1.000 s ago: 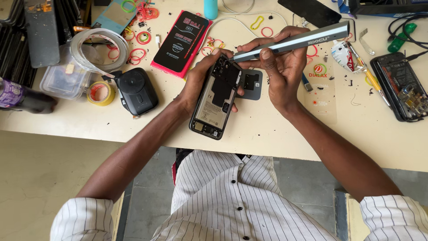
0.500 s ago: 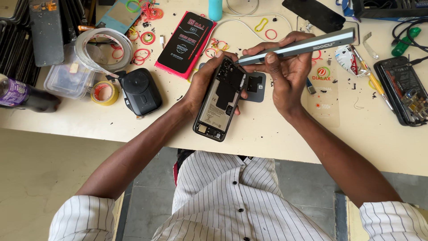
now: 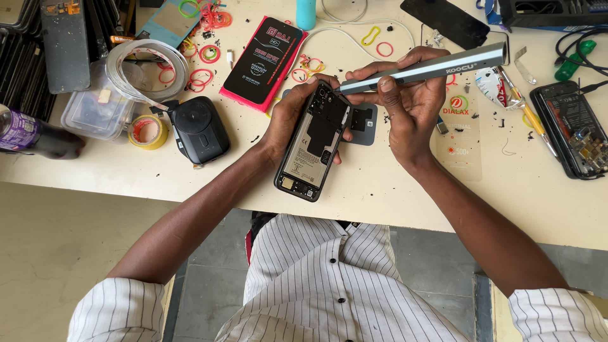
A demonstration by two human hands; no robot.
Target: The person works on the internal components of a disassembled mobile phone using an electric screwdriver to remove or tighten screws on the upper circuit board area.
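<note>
The left hand (image 3: 292,117) grips the opened smartphone (image 3: 313,140) tilted for access; the right hand (image 3: 408,101) clasps a grey electric screwdriver (image 3: 421,68), its tip at the phone's top edge.

The person wears a white shirt (image 3: 329,285) with thin dark stripes (dark buttons), sleeves rolled up.

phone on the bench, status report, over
Left hand holds the opened phone tilted off the table. Right hand holds grey screwdriver, tip at phone's top. Nothing in the way.
</note>
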